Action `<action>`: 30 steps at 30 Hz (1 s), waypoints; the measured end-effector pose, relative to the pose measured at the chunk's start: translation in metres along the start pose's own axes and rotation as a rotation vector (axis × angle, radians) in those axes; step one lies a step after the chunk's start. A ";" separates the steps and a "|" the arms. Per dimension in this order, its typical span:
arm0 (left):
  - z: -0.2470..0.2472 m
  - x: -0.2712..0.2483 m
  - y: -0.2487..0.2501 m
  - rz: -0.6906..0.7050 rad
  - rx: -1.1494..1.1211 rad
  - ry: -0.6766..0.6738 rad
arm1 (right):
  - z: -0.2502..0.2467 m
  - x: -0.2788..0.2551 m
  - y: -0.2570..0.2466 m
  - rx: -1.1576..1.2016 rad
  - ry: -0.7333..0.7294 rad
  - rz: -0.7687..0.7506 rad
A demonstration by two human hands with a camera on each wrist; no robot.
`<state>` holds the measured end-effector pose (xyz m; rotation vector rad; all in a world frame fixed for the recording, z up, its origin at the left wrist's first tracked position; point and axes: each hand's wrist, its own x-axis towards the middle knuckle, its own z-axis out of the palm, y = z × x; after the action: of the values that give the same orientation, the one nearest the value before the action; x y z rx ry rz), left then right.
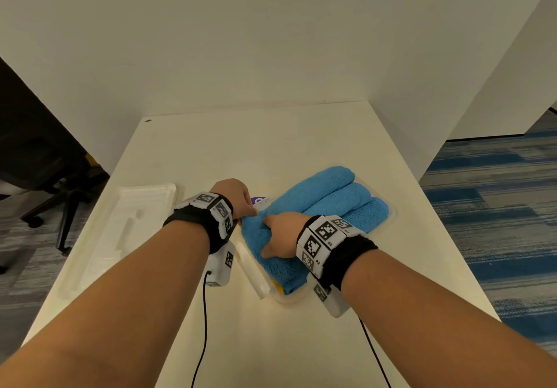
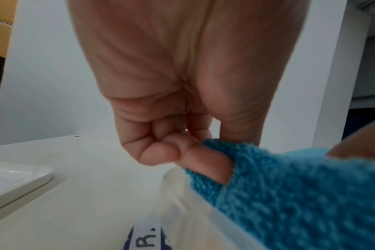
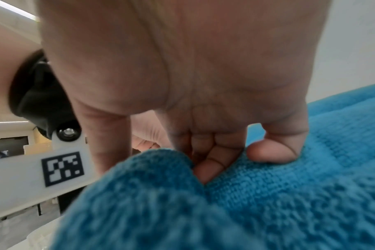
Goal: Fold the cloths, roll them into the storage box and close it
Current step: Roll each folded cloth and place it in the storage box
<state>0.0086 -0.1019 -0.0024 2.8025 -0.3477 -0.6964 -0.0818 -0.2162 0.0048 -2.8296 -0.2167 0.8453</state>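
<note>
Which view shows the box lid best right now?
The head view: the whole white lid lies on the table, left of the left hand and the storage box. The left wrist view catches only one corner; the right wrist view shows none of it.

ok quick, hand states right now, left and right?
Left hand: fingers curled, pinching a corner of the blue cloth.
Right hand: fingers curled, digging into the same blue cloth and gripping a fold.

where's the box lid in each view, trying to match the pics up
Head: the lid lies flat on the table, left of the left hand.
Left wrist: its corner shows at the left edge.
Right wrist: not identifiable.
Shared landmark: the blue cloth, gripped by both hands.
</note>
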 end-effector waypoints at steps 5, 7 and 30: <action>0.006 -0.002 0.008 0.039 0.118 0.060 | 0.007 0.003 -0.001 -0.031 -0.010 0.032; 0.009 -0.002 0.008 0.055 0.141 0.067 | 0.011 0.006 -0.001 -0.017 -0.014 0.079; 0.013 -0.014 -0.018 -0.061 -0.074 -0.190 | 0.021 -0.015 0.009 -0.137 0.006 0.136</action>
<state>-0.0062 -0.0831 -0.0124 2.6934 -0.2642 -0.9718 -0.1051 -0.2246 -0.0067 -3.0027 -0.0852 0.8803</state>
